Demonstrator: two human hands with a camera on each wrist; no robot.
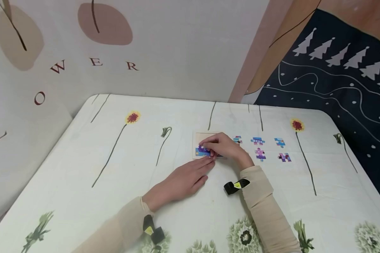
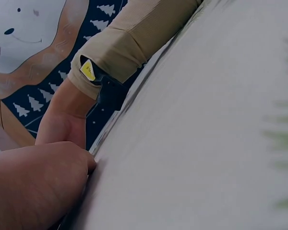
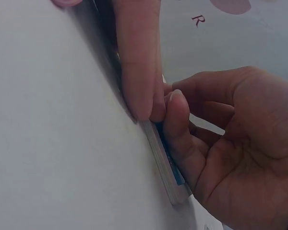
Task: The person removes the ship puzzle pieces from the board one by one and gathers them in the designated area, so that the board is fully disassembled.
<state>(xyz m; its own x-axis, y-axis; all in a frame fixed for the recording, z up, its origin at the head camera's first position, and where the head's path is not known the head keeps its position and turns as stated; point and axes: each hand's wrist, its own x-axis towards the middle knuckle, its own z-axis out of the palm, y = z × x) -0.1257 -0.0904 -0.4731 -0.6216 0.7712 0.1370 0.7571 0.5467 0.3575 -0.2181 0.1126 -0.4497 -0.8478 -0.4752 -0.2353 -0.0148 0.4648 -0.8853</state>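
- Head view, nine to half past ten: red letters [image 1: 96, 62] L, O, W, E, R on the pale wall [image 1: 183, 59].
- Right wrist view, one o'clock: R there too.
- Yellow label [image 1: 237, 185], head view, half past four: illegible.

Indoor space: printed walls [image 1: 183, 59], flowered tablecloth [image 1: 73, 165]

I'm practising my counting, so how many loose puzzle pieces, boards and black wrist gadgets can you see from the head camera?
Loose pieces: 5 in view
Board: 1
Wrist gadgets: 2
Total: 8
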